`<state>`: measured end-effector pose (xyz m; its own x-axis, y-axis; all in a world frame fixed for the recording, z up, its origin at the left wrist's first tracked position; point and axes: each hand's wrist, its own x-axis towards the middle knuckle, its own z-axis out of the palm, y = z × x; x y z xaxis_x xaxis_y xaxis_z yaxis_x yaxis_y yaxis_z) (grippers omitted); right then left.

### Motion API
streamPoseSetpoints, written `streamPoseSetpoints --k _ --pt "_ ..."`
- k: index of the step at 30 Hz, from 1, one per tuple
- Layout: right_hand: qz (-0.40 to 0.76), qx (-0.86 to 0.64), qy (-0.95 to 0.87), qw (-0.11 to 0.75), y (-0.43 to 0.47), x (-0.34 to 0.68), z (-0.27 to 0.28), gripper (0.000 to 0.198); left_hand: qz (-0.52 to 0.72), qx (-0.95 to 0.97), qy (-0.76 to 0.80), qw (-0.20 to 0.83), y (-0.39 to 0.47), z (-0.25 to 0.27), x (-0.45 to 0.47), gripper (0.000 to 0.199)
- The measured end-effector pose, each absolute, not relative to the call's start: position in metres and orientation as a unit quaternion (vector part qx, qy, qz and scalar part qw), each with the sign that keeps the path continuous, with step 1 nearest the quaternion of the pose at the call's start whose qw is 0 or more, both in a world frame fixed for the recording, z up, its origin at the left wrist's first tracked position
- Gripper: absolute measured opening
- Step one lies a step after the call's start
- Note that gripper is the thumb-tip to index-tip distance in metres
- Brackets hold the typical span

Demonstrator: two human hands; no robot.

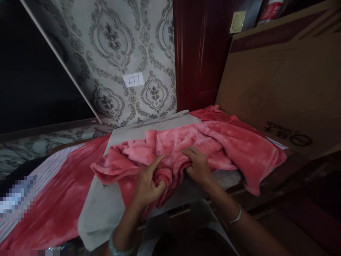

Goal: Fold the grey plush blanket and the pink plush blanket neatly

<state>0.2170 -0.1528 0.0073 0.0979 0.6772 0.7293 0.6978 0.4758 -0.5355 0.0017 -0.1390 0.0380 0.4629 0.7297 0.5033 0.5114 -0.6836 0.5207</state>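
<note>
A rumpled pink fleece blanket (234, 142) lies bunched in front of me, its right end hanging past the front edge. My left hand (149, 185) is closed round a gathered fold at the front of it, with the thumb stretched along the top. To the right, my right hand (197, 165) grips another part of the same edge, its fingers over the cloth and the thumb tucked under. Between the two hands the fabric stands up in curled folds. Under the blanket lies a grey cloth (98, 209).
A darker red cover (64, 192) and a striped cloth (50, 174) spread to the left. A large cardboard box (279, 81) leans at the right. Behind are patterned wallpaper, a paper marked 277 (133, 79), a dark red wooden panel (199, 49) and a black screen (37, 71).
</note>
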Motion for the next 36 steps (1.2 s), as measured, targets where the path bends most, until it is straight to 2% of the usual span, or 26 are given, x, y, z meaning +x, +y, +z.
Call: streamPoseSetpoints --k 3,6,8,11,13,15,19,22,25,29,32,36 --pt "0.006 -0.52 -0.671 0.529 -0.157 0.211 0.01 0.05 0.332 0.854 0.356 0.182 -0.136 0.034 0.025 0.08" --pt "0.054 -0.523 -0.671 0.523 -0.16 0.207 0.01 0.05 0.274 0.867 0.385 0.157 -0.132 0.031 0.039 0.088" --pt "0.083 -0.531 -0.663 0.521 -0.159 0.206 0.007 0.044 0.23 0.87 0.417 0.125 -0.131 0.03 0.046 0.077" --pt "0.107 -0.537 -0.658 0.517 -0.156 0.205 0.0 0.037 0.19 0.868 0.449 0.095 -0.129 0.031 0.053 0.044" --pt "0.103 -0.53 -0.663 0.518 -0.157 0.206 -0.005 0.04 0.192 0.869 0.447 0.09 -0.129 0.031 0.054 0.029" --pt "0.079 -0.514 -0.675 0.523 -0.162 0.211 -0.009 0.046 0.218 0.867 0.441 0.085 -0.127 0.03 0.053 0.024" --pt "0.0 -0.497 -0.709 0.499 -0.182 0.237 -0.021 0.054 0.321 0.845 0.416 0.101 -0.121 0.031 0.042 0.031" --pt "-0.068 -0.569 -0.668 0.475 -0.198 0.268 -0.039 0.053 0.399 0.82 0.394 0.116 -0.117 0.041 0.024 0.032" --pt "-0.142 -0.648 -0.611 0.432 -0.207 0.301 -0.057 0.048 0.45 0.796 0.395 0.089 -0.115 0.054 0.001 0.033" --pt "-0.227 -0.699 -0.578 0.354 -0.201 0.343 -0.048 0.061 0.502 0.749 0.431 0.036 -0.12 0.067 -0.028 0.03" --pt "-0.197 -0.712 -0.586 0.332 -0.178 0.372 -0.02 0.07 0.524 0.703 0.48 0.02 -0.126 0.073 -0.038 0.033" --pt "-0.104 -0.678 -0.639 0.349 -0.143 0.383 0.002 0.064 0.524 0.641 0.56 0.022 -0.126 0.07 -0.045 0.032"
